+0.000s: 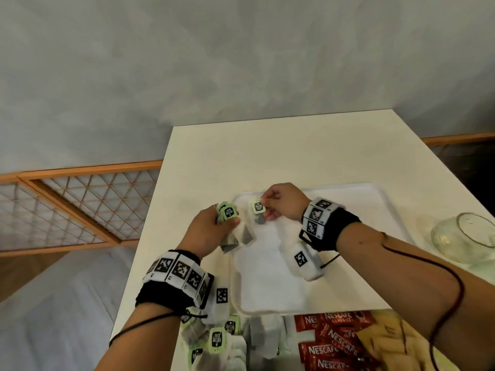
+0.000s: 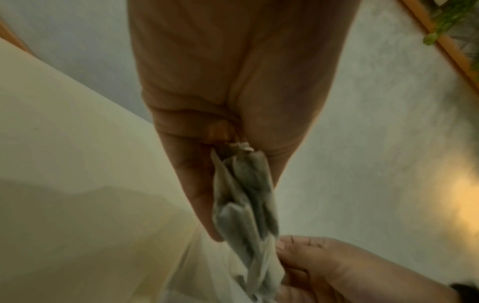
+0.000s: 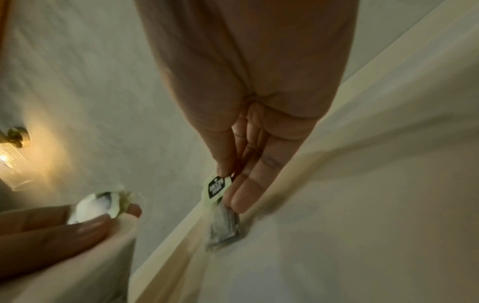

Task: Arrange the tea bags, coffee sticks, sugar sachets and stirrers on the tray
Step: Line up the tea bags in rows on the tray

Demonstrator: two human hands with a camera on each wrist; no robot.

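A white tray [image 1: 361,204] lies on the white table. My left hand [image 1: 211,228] grips a bunch of tea bags by their green tags [image 1: 227,211] at the tray's left rim; their grey bags [image 2: 246,205] hang below the fingers. My right hand [image 1: 278,202] pinches one green tag [image 1: 258,206] over the tray's far left corner, and its tea bag [image 3: 224,227] hangs down to the tray floor. More tea bags [image 1: 217,338], red coffee sticks [image 1: 329,341] and pale sachets [image 1: 385,336] lie on the table in front of the tray.
A clear glass jar [image 1: 466,236] lies on its side to the right of the tray. The table [image 1: 267,156] has bare surface beyond the tray. A wooden lattice rail [image 1: 80,204] runs below the table on the left.
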